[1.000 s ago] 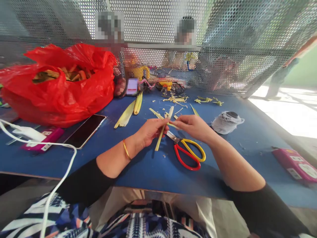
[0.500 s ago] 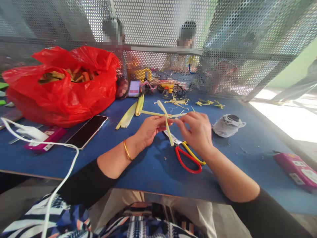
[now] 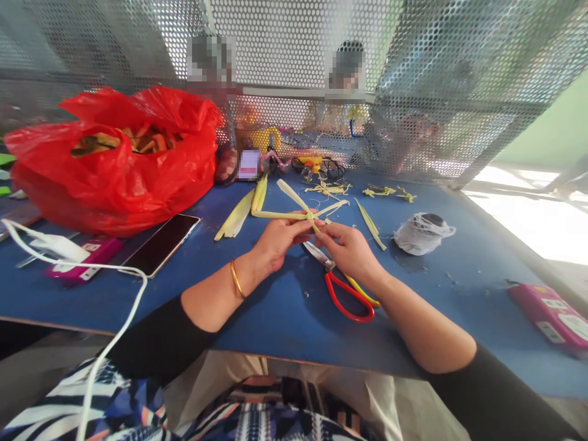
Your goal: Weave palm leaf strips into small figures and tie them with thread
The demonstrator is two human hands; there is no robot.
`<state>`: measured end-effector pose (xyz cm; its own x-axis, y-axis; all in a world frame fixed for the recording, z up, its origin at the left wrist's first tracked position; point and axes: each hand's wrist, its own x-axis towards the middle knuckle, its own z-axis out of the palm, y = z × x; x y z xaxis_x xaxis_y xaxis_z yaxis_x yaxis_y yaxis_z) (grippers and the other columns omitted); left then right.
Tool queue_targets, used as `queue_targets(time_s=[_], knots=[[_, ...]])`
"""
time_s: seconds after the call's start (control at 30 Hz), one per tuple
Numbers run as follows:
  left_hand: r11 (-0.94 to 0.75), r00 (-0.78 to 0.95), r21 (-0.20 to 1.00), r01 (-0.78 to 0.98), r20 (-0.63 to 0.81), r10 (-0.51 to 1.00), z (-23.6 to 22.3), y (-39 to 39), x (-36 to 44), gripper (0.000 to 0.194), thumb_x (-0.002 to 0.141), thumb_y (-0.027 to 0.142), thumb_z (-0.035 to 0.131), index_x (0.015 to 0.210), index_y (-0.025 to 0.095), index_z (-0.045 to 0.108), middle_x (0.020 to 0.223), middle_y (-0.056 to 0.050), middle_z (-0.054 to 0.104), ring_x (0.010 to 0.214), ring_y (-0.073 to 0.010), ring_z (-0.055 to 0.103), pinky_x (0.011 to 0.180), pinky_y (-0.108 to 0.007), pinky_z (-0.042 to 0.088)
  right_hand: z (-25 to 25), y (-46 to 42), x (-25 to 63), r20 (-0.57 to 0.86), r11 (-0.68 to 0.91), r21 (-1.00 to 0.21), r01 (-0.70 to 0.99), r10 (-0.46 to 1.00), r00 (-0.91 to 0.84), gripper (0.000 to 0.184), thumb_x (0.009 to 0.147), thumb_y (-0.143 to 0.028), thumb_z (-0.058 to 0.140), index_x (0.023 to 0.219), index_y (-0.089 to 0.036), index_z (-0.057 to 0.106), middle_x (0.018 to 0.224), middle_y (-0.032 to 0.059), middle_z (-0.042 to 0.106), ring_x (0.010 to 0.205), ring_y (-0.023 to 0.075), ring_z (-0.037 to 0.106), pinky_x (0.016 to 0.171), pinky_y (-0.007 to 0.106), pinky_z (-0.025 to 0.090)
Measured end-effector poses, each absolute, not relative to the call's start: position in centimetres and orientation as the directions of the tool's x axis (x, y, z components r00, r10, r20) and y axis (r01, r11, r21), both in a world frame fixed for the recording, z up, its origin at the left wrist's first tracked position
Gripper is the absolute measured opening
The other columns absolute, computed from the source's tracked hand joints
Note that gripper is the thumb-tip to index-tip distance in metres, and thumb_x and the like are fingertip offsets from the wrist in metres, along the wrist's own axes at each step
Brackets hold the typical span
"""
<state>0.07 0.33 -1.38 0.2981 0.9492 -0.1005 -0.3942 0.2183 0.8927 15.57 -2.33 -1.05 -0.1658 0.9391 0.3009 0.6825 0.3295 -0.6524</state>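
Note:
My left hand (image 3: 278, 240) and my right hand (image 3: 350, 250) meet above the blue table (image 3: 275, 306), both pinching crossed pale-yellow leaf strips (image 3: 294, 208) at the point where they cross. The strips fan out away from me. Red-and-yellow-handled scissors (image 3: 345, 286) lie on the table just under my right hand. A gold bangle sits on my left wrist. More leaf strips (image 3: 242, 208) lie to the left of my hands, and one single strip (image 3: 370, 223) lies to the right.
A red plastic bag (image 3: 114, 156) of leaf material stands at the left. A dark phone (image 3: 160, 244), a pink device (image 3: 85, 257) and a white cable (image 3: 114, 331) lie front left. A white thread spool (image 3: 425, 231) and another pink device (image 3: 551, 309) lie to the right. A perforated metal screen (image 3: 413, 92) closes the back; people sit behind it.
The crossed strips have turned from lying toward me to fanning away from me. My right hand has dropped and pinches the crossing point. A strip now shows on the table at the right.

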Motion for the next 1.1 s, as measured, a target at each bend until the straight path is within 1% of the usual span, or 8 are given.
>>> queue_targets(time_s=[0.13,0.23,0.33,0.47,0.57,0.77,0.93,1.1], knots=[[0.185,0.383,0.905,-0.383,-0.027,0.923,-0.3,0.7,-0.7,0.045,0.076,0.001,0.062,0.117,0.017,0.069,0.100,-0.009,0.078,0.086,-0.0187,0.073,0.073,-0.026,0.053,-0.7,-1.5,17.0,0.499,0.403,-0.413,0.817,0.850,-0.167,0.024,0.092,-0.025,0.046,0.072,-0.021,0.059,0.077,0.0047,0.064,0.070,0.0179,0.056,0.066,0.028,0.038],[0.220,0.434,0.880,-0.422,-0.018,0.901,0.1,1.2,-1.4,0.044,0.079,0.001,0.054,0.120,0.014,0.067,0.106,-0.011,0.077,0.078,-0.0183,0.074,0.067,-0.027,0.055,-0.3,-1.1,18.0,0.599,0.445,-0.264,0.856,0.771,-0.216,0.023,0.094,-0.023,0.043,0.077,-0.022,0.060,0.081,0.0059,0.066,0.071,0.0190,0.056,0.069,0.029,0.039],[0.321,0.505,0.816,-0.480,-0.042,0.862,0.1,1.8,-2.1,0.048,0.080,0.001,0.047,0.123,0.010,0.065,0.101,-0.011,0.077,0.072,-0.0178,0.074,0.062,-0.026,0.056,-0.1,-0.9,18.6,0.656,0.467,-0.145,0.872,0.705,-0.269,0.025,0.096,-0.023,0.041,0.080,-0.022,0.061,0.080,0.0055,0.067,0.072,0.0193,0.057,0.074,0.029,0.042],[0.440,0.595,0.725,-0.530,-0.052,0.802,0.3,2.4,-2.9,0.044,0.084,0.013,0.042,0.121,0.004,0.064,0.092,-0.013,0.078,0.074,-0.0220,0.075,0.062,-0.030,0.057,-0.1,-0.7,18.9,0.678,0.458,-0.012,0.889,0.657,-0.330,0.024,0.095,-0.017,0.042,0.082,-0.022,0.062,0.080,0.0049,0.069,0.073,0.0188,0.059,0.080,0.029,0.042],[0.438,0.631,0.749,-0.498,-0.034,0.775,0.5,2.2,-3.0,0.044,0.086,0.022,0.046,0.122,0.005,0.065,0.094,-0.014,0.078,0.078,-0.0243,0.075,0.063,-0.031,0.057,-0.1,-0.7,19.0,0.671,0.425,0.046,0.904,0.658,-0.343,0.025,0.093,-0.012,0.042,0.085,-0.021,0.063,0.077,0.0036,0.068,0.070,0.0178,0.059,0.080,0.028,0.041],[0.326,0.557,0.887,-0.326,-0.098,0.824,0.4,0.9,-1.7,0.043,0.077,0.007,0.066,0.119,0.014,0.068,0.094,-0.009,0.078,0.073,-0.0177,0.073,0.064,-0.025,0.055,0.1,-0.9,18.7,0.626,0.424,0.241,0.873,0.620,-0.473,0.030,0.092,-0.007,0.041,0.082,-0.021,0.065,0.073,0.0027,0.066,0.069,0.0175,0.056,0.084,0.028,0.037],[0.337,0.428,0.890,-0.306,-0.188,0.884,0.1,0.5,-0.9,0.027,0.082,0.022,0.072,0.108,0.016,0.074,0.082,-0.007,0.076,0.064,-0.0135,0.070,0.055,-0.021,0.050,-0.1,-1.0,18.3,0.551,0.476,0.248,0.844,0.647,-0.527,0.029,0.096,-0.012,0.041,0.083,-0.019,0.066,0.071,0.0039,0.065,0.064,0.0173,0.054,0.077,0.031,0.034],[0.297,0.244,0.912,-0.282,-0.231,0.942,-0.7,0.4,-0.3,0.013,0.081,0.018,0.074,0.093,0.013,0.076,0.076,-0.004,0.074,0.056,-0.0086,0.064,0.047,-0.017,0.043,-0.6,-1.7,17.1,0.480,0.554,0.082,0.828,0.706,-0.520,0.030,0.099,-0.026,0.043,0.082,-0.017,0.065,0.071,0.0057,0.066,0.064,0.0164,0.056,0.074,0.031,0.035]])
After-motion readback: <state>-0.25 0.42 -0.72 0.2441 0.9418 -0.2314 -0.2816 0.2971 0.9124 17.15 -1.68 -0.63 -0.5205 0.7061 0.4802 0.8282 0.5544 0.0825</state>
